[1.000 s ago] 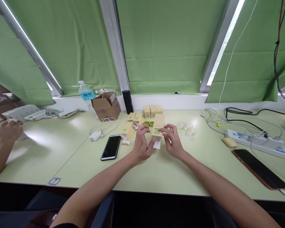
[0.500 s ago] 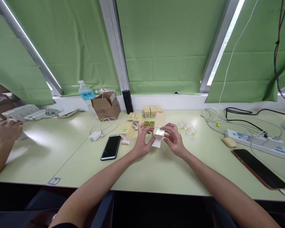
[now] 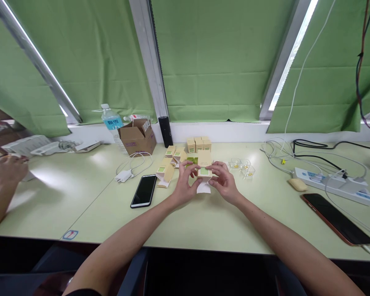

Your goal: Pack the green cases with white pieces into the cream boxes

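Observation:
Between my two hands is a small cream cardboard box [image 3: 205, 158] with a green square on its face and a white flap hanging toward me. My left hand [image 3: 185, 181] pinches its left side; my right hand [image 3: 225, 181] has its fingers on the right side. Beyond my left fingertips sit small green containers [image 3: 191, 160], partly covered. To the left lie several similar cream boxes [image 3: 165, 172], some with flaps out. Three more boxes [image 3: 199, 144] stand in a row behind. Several clear little cups [image 3: 245, 166] rest to the right of my right hand.
A black-screened phone [image 3: 144, 191] and white charger [image 3: 123, 176] lie left. Behind them stand a brown carton [image 3: 137, 137], a water bottle [image 3: 112, 123] and a black cylinder [image 3: 165, 131]. A power strip [image 3: 333, 186] and another phone [image 3: 336, 218] lie right. Another person's hands [image 3: 9, 170] are far left.
The box between my hands has tipped and dropped a little, so its green-marked face now shows squarely and its top sits lower. My hands stay nearly in place.

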A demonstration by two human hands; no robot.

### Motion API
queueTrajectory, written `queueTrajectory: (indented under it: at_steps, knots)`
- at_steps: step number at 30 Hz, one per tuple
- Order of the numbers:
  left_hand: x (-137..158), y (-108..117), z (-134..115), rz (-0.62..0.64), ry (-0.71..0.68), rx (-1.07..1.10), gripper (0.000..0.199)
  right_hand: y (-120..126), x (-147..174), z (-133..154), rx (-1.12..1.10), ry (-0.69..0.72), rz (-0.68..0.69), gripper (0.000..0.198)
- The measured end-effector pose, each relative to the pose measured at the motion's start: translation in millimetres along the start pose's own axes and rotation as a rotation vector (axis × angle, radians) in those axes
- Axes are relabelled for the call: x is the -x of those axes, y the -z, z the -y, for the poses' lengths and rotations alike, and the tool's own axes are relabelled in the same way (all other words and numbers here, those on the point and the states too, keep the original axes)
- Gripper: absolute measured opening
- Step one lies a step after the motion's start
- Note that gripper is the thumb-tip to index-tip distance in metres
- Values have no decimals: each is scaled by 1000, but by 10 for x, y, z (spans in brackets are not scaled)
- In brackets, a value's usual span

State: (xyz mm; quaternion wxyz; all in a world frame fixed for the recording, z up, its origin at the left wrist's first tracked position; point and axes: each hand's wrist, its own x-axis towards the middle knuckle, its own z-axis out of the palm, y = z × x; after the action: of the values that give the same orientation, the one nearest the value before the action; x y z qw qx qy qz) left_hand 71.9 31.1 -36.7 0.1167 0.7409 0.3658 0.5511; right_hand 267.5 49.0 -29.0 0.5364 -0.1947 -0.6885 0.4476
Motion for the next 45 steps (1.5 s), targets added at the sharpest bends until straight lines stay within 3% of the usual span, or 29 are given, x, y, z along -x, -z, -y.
queueTrajectory:
  at_steps: [7, 14, 22, 30, 38, 45]
  knots:
    - [-7, 22, -26, 33, 22, 46, 37, -19, -10, -5, 10, -28, -61, 31]
    - [-27, 133, -40, 231, 6, 200, 69, -16, -49, 33, -4, -13, -144, 33]
    - [-21, 118, -33, 287, 27, 202, 84, -6, -50, 3, 61, -18, -155, 36]
    - [-19, 80, -38, 199, 81, 251, 69, -4, -22, -23, 39, -15, -120, 34]
    - [-22, 56, -8, 135, 151, 355, 55, 5, 12, 23, 88, 42, -3, 34]
    - [-26, 48, 21, 93, 141, 352, 51, 10, 28, 18, 98, 53, 45, 40]
